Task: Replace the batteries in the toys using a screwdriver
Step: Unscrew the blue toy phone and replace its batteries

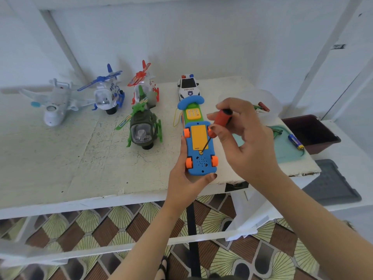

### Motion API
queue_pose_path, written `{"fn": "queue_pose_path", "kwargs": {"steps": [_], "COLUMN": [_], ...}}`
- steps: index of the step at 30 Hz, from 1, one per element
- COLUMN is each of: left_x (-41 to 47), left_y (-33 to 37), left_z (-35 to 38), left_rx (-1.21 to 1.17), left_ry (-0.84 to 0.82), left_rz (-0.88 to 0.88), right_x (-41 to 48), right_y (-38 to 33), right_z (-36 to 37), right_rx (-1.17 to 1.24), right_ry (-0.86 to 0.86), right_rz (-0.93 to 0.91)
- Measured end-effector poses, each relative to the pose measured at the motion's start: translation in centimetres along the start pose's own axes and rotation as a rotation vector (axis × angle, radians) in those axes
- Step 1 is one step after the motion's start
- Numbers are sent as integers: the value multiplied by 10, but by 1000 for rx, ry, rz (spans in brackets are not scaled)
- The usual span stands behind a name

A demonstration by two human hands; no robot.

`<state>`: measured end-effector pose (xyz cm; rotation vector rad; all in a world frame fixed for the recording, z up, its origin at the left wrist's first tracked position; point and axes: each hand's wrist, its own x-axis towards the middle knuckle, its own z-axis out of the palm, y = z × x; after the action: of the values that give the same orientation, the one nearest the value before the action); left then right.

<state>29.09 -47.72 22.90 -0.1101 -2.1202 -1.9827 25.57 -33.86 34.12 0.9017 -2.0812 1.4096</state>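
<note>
Now the left hand [187, 184] clasps the blue toy phone [201, 161], and just beyond that grip the right hand [246, 142] pinches the screwdriver [219, 119], tip on a screw [201, 152]

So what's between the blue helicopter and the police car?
The red helicopter stands between the blue helicopter and the police car, in the back row. The head view shows it.

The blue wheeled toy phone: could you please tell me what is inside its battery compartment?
On the toy phone only the closed yellow cover shows, the screwdriver tip at its screw. Anything inside is covered.
</note>
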Motion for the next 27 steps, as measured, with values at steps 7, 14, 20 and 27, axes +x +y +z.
{"fn": "queue_pose_path", "kwargs": {"steps": [7,14,20,27], "left_x": [-1,-1,-2,0], "left_y": [2,1,0,-1], "left_z": [2,2,2,2], "left_rx": [22,23,58,71], "left_ry": [-10,4,50,56], "left_rz": [8,6,-1,10], "right_x": [-2,-3,2,15], "right_y": [2,1,1,-3], "right_z": [1,1,5,12], "right_rx": [-36,-79,-137,-206], "right_ry": [-4,-56,-14,202], "right_rz": [-13,-73,-134,-215]}}
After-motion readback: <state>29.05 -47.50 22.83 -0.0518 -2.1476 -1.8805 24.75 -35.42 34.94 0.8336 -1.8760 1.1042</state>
